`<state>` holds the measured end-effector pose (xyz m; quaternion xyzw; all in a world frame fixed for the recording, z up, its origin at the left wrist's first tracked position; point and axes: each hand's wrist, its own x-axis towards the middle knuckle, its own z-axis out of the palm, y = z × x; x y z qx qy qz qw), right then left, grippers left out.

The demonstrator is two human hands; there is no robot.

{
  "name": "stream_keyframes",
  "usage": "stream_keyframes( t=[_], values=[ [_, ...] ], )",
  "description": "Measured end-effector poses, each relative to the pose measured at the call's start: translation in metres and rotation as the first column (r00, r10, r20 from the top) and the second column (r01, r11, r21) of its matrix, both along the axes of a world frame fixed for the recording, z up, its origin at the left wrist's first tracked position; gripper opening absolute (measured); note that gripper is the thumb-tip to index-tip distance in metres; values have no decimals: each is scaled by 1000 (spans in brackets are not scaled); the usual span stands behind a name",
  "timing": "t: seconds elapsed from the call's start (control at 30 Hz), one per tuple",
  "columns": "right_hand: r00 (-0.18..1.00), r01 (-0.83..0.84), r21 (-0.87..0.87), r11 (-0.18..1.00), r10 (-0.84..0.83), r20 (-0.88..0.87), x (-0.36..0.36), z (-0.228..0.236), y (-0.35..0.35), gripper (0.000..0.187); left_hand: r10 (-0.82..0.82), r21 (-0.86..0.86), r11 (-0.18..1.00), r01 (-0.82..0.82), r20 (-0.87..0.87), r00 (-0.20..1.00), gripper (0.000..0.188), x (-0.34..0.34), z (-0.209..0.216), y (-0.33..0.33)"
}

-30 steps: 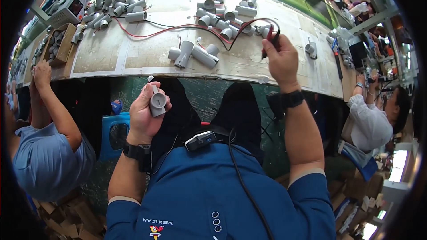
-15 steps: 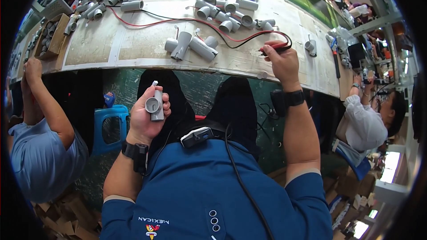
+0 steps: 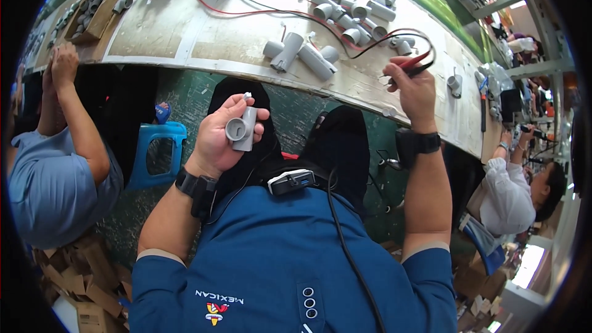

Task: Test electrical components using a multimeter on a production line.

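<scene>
- Your left hand (image 3: 216, 139) is wrapped around a grey plastic tee fitting (image 3: 247, 128), held over your lap just off the bench edge, with its round side mouth turned up towards you.
- A small white connector (image 3: 248, 95) pokes out at the top of that fitting, beside your thumb.
- Your right hand (image 3: 416, 95) grips a red test probe (image 3: 414, 61) and a black test probe (image 3: 420, 69) together, above the near edge of the workbench (image 3: 228, 40).
- Your two hands are well apart, and the probes are clear of the fitting; the tips are too small and blurred to tell whether they touch each other.
- The red lead (image 3: 213, 7) and its black partner loop over your right hand and run left across the bench.
- In front of you, two more tee fittings (image 3: 287, 52) lie near the edge, with a loose pile of grey fittings (image 3: 351, 9) beyond them.
- One lone fitting (image 3: 455, 83) stands to the right of your right hand.
- To your left, a cardboard box (image 3: 106, 20) holds grey parts, near a co-worker in blue (image 3: 65, 185).
</scene>
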<state>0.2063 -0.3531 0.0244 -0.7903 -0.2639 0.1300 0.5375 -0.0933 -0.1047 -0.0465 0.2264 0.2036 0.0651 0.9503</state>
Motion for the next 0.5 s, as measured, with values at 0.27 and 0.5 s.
stream_keyframes(
  t=[0.27,0.5],
  values=[
    [972,-170,335,927,213,-98,-84,21,81,17,30,73,997,-27,-41,999,22,13,4,6],
    [940,-327,203,923,340,-28,-123,-1,163,14,47,50,998,-42,-100,994,25,25,2,9]
  ],
)
